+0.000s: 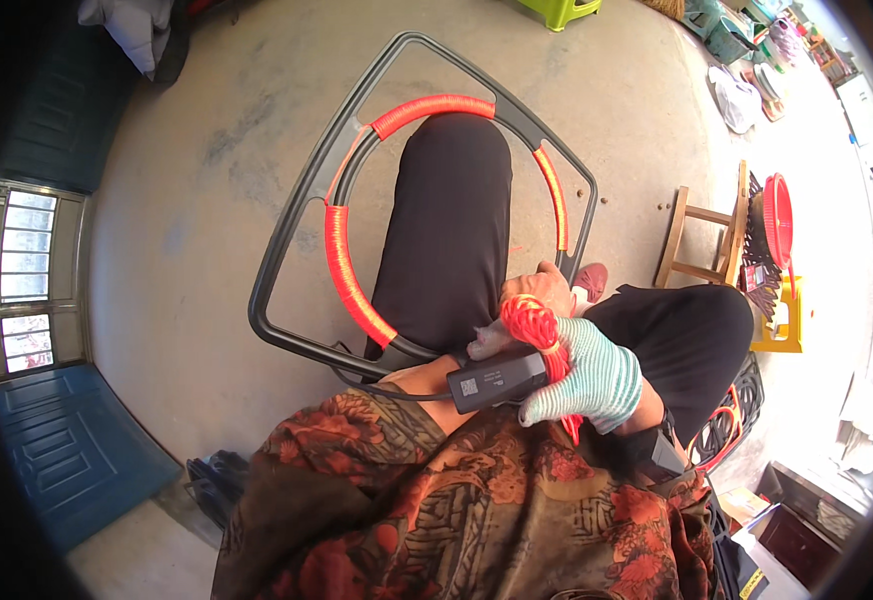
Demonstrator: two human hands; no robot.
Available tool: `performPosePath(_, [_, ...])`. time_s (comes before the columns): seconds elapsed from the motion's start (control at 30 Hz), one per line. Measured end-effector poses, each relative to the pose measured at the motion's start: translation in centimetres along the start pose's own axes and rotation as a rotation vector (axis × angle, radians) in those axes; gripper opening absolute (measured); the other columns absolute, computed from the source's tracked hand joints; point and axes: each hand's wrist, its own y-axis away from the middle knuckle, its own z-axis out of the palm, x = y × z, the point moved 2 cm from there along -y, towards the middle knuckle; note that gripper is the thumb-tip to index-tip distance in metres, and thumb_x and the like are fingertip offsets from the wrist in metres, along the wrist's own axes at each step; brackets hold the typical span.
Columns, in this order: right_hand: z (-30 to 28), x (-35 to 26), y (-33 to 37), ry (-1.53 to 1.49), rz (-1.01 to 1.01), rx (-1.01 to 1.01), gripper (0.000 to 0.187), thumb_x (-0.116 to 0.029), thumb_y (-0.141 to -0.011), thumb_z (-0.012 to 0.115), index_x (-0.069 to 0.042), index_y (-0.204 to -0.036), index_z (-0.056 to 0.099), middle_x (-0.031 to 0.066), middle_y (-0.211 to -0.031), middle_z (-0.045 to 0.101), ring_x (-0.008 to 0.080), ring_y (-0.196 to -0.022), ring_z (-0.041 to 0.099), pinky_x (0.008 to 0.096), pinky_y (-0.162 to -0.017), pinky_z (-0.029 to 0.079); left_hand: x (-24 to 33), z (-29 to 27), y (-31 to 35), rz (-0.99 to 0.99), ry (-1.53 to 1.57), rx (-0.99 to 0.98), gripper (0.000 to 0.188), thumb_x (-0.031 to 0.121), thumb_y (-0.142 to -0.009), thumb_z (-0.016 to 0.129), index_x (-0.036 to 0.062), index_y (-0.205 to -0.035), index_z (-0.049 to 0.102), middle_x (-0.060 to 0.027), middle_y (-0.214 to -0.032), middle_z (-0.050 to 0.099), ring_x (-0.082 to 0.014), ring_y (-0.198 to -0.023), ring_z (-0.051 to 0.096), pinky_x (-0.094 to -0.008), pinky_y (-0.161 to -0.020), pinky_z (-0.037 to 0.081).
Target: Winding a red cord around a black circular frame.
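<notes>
- The right hand (pixel 587 375) wears a striped green-and-white glove; its grip is closed around a bundle of red cord (pixel 535 325), which sits at the top of the fist and trails down beneath the palm.
- The left hand (pixel 547 288) is bare and mostly hidden behind the cord bundle; it touches the bundle from the far side, but whether its grip is closed on it cannot be told.
- A dark frame (pixel 287 240), a rounded outer shape with a ring inside it, leans across the person's left knee in black trousers (pixel 447 230), its lower edge by the lap.
- Red cord wrapping (pixel 342 265) covers three parts of the ring: a long run on the left, a stretch at the top and a thin strip on the right. The rest of the ring is bare.
- A small black device (pixel 497 380) with a cable lies just below the hands, against the patterned top.
- On the concrete floor (pixel 187 180) to the right stand a wooden stool (pixel 702 240) and, beside it, a red basket (pixel 779 215) on a yellow stool (pixel 785 320).
</notes>
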Motion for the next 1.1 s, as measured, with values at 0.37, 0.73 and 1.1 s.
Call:
performPosePath(0.37, [-1.2, 0.2, 0.1, 0.187, -0.064, -0.202, 0.057, -0.022, -0.074, 0.083, -0.002, -0.121, 0.059, 0.0081, -0.112, 0.065, 0.0194, -0.106, 0.061, 0.0322, -0.095, 0.046, -1.1, -1.1, 1.0, 0.133, 0.140, -0.017, 0.052, 0.035, -0.088, 0.059, -0.0095, -0.113, 0.048, -0.0271, -0.098, 0.067, -0.0371, -0.094, 0.068, -0.0455, -0.082, 0.053])
performPosePath(0.73, [-2.4, -0.1, -0.1, 0.273, -0.089, -0.334, 0.057, -0.020, -0.076, 0.081, -0.002, -0.125, 0.057, 0.0099, -0.120, 0.063, 0.0192, -0.113, 0.058, 0.0326, -0.099, 0.043, -1.6, 0.4, -0.4, 0.151, 0.333, 0.014, 0.074, 0.047, -0.072, 0.075, -0.0070, -0.115, 0.047, -0.0265, -0.102, 0.066, -0.0381, -0.100, 0.065, -0.0440, -0.085, 0.051])
performPosePath(1.1, [-2.5, -2.5, -2.3, 0.417, -0.093, -0.397, 0.062, -0.016, -0.072, 0.083, -0.002, -0.125, 0.054, 0.0093, -0.108, 0.067, 0.0170, -0.102, 0.063, 0.0294, -0.089, 0.047, -2.8, 2.2, 0.7, 0.428, 1.224, -0.032, 0.036, 0.026, -0.083, 0.065, -0.0005, -0.107, 0.057, -0.0152, -0.090, 0.066, -0.0244, -0.084, 0.065, -0.0364, -0.076, 0.051])
